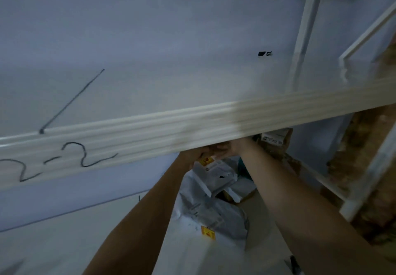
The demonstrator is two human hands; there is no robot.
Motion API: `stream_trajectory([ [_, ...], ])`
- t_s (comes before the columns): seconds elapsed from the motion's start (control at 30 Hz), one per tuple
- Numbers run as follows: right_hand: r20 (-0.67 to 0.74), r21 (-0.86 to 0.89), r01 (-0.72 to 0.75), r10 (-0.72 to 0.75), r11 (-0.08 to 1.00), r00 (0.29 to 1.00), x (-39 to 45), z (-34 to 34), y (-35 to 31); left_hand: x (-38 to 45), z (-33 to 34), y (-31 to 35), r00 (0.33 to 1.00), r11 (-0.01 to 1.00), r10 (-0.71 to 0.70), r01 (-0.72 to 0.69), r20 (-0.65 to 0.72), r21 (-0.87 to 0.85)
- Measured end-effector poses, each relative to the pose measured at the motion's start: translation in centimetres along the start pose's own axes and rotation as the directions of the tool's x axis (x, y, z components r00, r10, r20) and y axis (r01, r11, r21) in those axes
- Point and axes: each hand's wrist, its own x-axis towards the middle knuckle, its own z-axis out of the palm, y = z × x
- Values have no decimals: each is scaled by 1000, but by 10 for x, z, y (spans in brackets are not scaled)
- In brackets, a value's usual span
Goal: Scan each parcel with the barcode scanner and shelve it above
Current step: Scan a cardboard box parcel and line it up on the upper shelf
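A pale wall and a white shelf edge point(192, 129) marked "2-2" fill my view. My arms reach up under it; my left hand point(198, 153) and right hand point(232, 147) meet at a parcel point(216, 167), but the edge hides my fingers, so I cannot tell their grip. At least two more grey parcels point(214, 217) lie below.

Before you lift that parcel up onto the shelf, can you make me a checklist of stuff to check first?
1. Both hands on a parcel: the left hand and right hand meet just under the shelf's front edge, fingers half hidden. Cannot tell.
2. Space on the shelf above: bare white surface ahead. Ok.
3. Parcel already scanned: no barcode scanner in view. Cannot tell.
4. More parcels waiting: grey mailer bags with yellow stickers lie piled below. Ok.
5. Clear sight: the picture is blurred and dim. Not ok.
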Motion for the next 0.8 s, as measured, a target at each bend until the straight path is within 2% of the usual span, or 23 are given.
stream_trajectory([
  [0.1, 82, 47, -2, -2, 999, 997, -16, 5, 3, -18, -20, -2, 992, 976, -105, 89, 68, 197],
  [0.17, 139, 127, -15, -3, 992, 990, -25, 15, 12, -36, -27, 4, 992, 954, -81, 47, 101, 295],
  [0.23, 87, 109, -14, 4, 994, 996, -31, 28, 22, -63, -27, 10, 969, 966, 28, -89, 244, 243],
  [0.27, 69, 60, -6, 2, 998, 998, -34, 34, 29, -76, -26, 10, 954, 980, 70, -120, 292, 156],
  [0.3, 45, 15, 21, -21, 1000, 999, -38, 40, 38, -90, -28, 10, 961, 993, 81, -101, 265, 65],
  [0.4, 18, -2, 43, -43, 999, 999, -50, 51, 66, -123, -36, 11, 1000, 974, 1, -1, -3, -227],
  [0.47, 75, 49, 18, -22, 999, 997, -60, 55, 86, -146, -47, 6, 990, 967, -117, 95, -80, -238],
  [0.57, 188, 27, -10, 5, 1000, 982, -80, 70, 115, -190, -65, -12, 970, 950, -241, 226, -42, -217],
  [0.7, 326, 39, 9, -22, 999, 945, -99, 96, 161, -248, -85, -26, 963, 960, -255, 242, -89, -138],
  [0.8, 387, 15, 14, -19, 1000, 922, -114, 122, 193, -292, -101, -32, 951, 954, -274, 249, -146, -169],
])
